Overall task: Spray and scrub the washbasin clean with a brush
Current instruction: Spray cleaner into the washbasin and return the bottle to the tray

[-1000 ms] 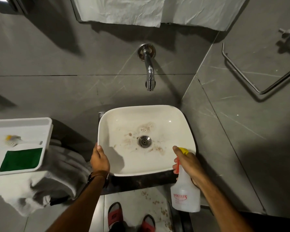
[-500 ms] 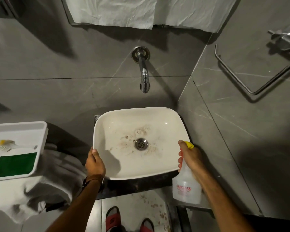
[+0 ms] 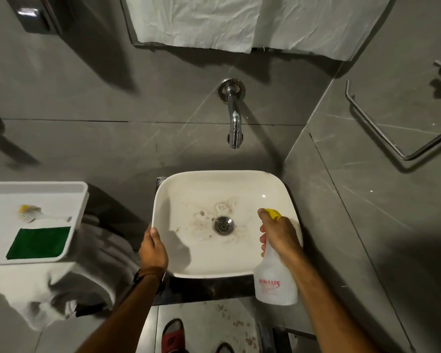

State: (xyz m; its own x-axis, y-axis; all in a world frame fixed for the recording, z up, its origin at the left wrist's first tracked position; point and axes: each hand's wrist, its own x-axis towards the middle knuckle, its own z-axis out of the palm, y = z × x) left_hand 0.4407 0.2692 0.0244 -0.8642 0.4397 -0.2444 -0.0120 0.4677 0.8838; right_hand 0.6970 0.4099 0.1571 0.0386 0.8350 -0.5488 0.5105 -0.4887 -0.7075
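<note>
Both hands busy: right hand [image 3: 280,233] clasps spray bottle [image 3: 275,281], left hand [image 3: 153,248] grips washbasin [image 3: 189,263].

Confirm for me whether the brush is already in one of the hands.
No, the small yellow-tipped white brush lies in the white plastic tray beside a green pad.

— What's left of the basin?
— A white tray [image 3: 79,197] holding a green sponge [image 3: 38,242], over a crumpled towel [image 3: 69,289].
— And the wall?
— A chrome tap [image 3: 233,115], white cloth [image 3: 239,21] above.
</note>
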